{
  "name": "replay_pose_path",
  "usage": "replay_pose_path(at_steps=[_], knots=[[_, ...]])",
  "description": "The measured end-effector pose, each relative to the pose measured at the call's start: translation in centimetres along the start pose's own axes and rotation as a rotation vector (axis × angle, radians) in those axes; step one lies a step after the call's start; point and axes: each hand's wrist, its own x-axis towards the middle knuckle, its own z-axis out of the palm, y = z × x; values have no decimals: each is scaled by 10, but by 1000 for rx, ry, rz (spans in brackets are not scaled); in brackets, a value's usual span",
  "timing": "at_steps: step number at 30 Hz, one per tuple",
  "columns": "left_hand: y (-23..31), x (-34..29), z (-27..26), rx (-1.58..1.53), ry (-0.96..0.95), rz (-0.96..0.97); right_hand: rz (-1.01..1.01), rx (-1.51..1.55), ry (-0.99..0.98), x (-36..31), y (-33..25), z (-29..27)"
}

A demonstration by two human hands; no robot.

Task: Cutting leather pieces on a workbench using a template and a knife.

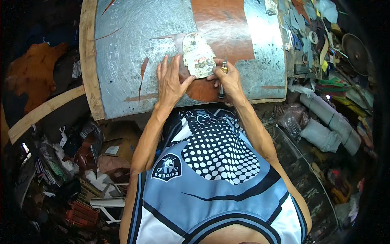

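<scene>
A worn cream-coloured template (pixel 199 57) with a rounded far end lies flat over brown leather (pixel 223 28) on the metal-topped table (pixel 134 36). My left hand (pixel 168 79) rests with fingers spread beside the template's left edge, its thumb at the near corner. My right hand (pixel 230 79) is closed around a slim cutter knife (pixel 221 91) with a dark body and a brass-coloured part, at the template's right edge. Below the template, more brown leather (pixel 203 90) shows near the table's front edge. The knife's tip cannot be made out clearly.
Narrow leather offcuts (pixel 143 75) lie on the tabletop, which has a wooden rim (pixel 90 61). Along the right stand a tape roll (pixel 313 37), scraps and a round dark disc (pixel 355 53). A grey roll (pixel 331 118) leans below them. An orange-brown hide (pixel 34 73) hangs at left.
</scene>
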Motion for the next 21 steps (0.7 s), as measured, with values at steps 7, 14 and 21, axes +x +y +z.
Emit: replay_pose_path(at_steps=[7, 14, 21], knots=[[-9, 1, 8, -25, 18, -21, -40, -346, 80, 7, -17, 14], [-10, -1, 7, 41, -4, 43, -247, -688, 52, 19, -4, -3], [-10, -4, 4, 45, -58, 52, -283, -826, 18, 10, -9, -5]])
